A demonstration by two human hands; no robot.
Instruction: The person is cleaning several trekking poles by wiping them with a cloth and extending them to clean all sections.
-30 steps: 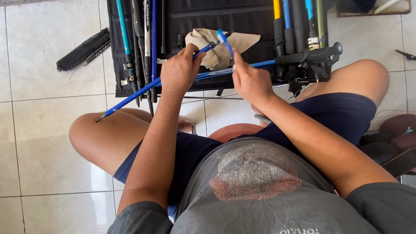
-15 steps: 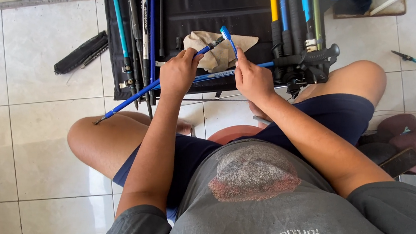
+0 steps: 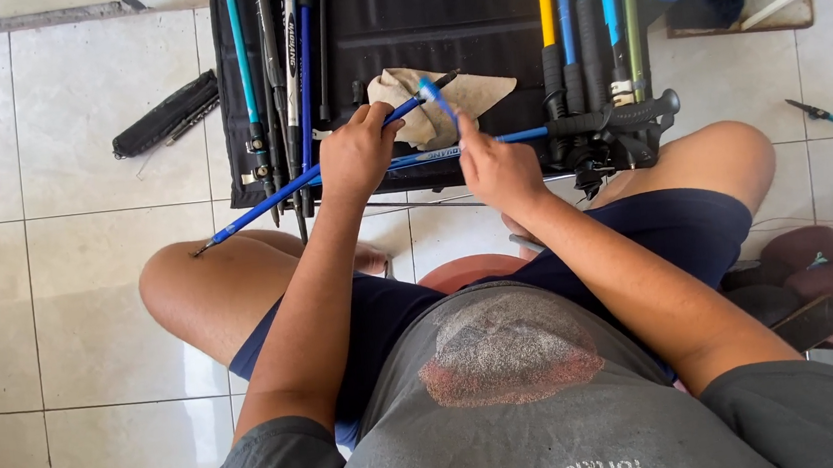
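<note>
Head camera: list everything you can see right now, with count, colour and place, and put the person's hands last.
Thin pole section: one, blue, gripped by the left hand, slanting from the table down past the left knee.
Toothbrush: one, blue, in the right hand, head at the pole's upper end.
Second pole: one, blue with black handle, lying across the table's near edge.
Cloth: one, beige, crumpled on the table.
Folding table: one, black.
Pole bundle, left: several, teal, black, white, blue.
Pole bundle, right: several, yellow, blue, green, black grips.
Pouch: one, black, on the floor tiles at left.
Stool: one, red, between the knees.
Left hand: closed on the thin pole.
Right hand: pinching the toothbrush.
</note>
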